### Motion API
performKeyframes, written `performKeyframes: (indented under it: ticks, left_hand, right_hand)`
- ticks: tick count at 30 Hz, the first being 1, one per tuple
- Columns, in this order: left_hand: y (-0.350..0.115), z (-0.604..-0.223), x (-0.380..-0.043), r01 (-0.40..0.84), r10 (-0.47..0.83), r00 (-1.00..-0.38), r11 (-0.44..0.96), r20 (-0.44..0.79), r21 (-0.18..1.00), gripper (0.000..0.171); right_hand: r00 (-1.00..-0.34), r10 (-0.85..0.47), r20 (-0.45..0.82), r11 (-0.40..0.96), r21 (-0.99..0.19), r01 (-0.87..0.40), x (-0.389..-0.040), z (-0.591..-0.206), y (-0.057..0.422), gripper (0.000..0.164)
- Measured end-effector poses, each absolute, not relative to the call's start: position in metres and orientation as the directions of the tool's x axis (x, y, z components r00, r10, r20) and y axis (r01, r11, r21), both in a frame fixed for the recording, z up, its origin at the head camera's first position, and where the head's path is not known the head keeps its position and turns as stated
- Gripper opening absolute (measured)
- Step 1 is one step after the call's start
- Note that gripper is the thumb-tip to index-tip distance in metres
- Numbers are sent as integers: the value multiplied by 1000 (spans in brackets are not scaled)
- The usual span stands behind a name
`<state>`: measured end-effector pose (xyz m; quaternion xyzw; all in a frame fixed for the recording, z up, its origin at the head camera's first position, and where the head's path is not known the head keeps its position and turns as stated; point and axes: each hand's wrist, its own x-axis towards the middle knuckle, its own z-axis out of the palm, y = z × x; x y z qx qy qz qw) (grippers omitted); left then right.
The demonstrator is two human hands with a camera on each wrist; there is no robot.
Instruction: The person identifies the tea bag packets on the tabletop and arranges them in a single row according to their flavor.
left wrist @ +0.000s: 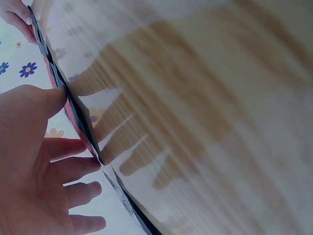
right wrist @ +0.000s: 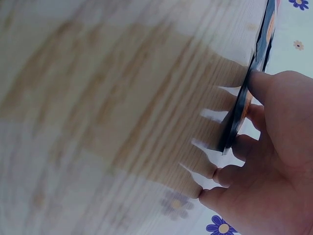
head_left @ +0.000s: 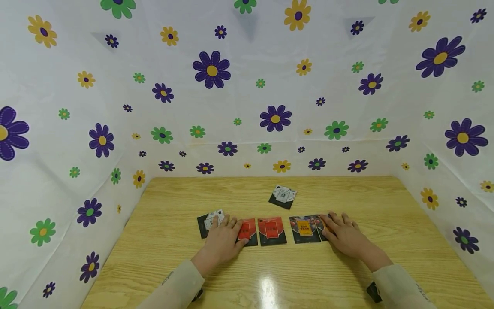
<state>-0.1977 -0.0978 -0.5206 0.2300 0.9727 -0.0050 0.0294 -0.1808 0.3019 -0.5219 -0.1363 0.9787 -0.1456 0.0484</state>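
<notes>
My left hand (head_left: 222, 241) lies with fingers spread over a red-and-black sachet (head_left: 250, 231), its thumb on the lower edge. The fingertips reach a white-and-black sachet (head_left: 204, 225) on the left. In the left wrist view, the thumb and fingertips of the left hand (left wrist: 44, 161) touch the edges of the flat packets. To the right, my right hand (head_left: 345, 236) rests its fingers on a dark sachet with an orange label (head_left: 323, 224), partly hidden beneath it. In the right wrist view, the fingers of the right hand (right wrist: 274, 147) are loosely bent along that packet's edge.
Between the hands lie another red-and-black sachet (head_left: 272, 231) and a dark one with an orange label (head_left: 305, 228). Farther back sits a tilted white-and-black sachet (head_left: 283, 196). Flower-printed cloth (head_left: 247, 98) walls in the wooden table (head_left: 193, 193) at the back and sides.
</notes>
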Motion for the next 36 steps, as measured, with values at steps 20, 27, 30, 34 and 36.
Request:
performKeyframes:
  ticks: [20, 27, 30, 34, 36]
  left_hand:
    - [-105, -521, -200, 449, 451, -892, 893, -42, 40, 68]
    - [-132, -516, -213, 423, 426, -905, 897, 5, 132, 56]
    - [-145, -518, -219, 418, 423, -906, 895, 1, 158, 49]
    - [-158, -519, -226, 403, 409, -912, 904, -21, 142, 43]
    - [-163, -517, -228, 395, 402, -915, 910, -39, 124, 42]
  right_hand:
    - [-958, -279, -68, 922, -298, -247, -180, -522, 302, 60]
    - [-958, -280, -58, 923, -291, -252, -181, -520, 301, 59]
    - [-959, -279, -56, 922, -293, -252, -181, -521, 302, 60]
    - [-959, -280, -49, 922, -294, -254, -180, -521, 302, 59]
    - [-959, -280, -48, 921, -295, -254, -180, -521, 302, 59]
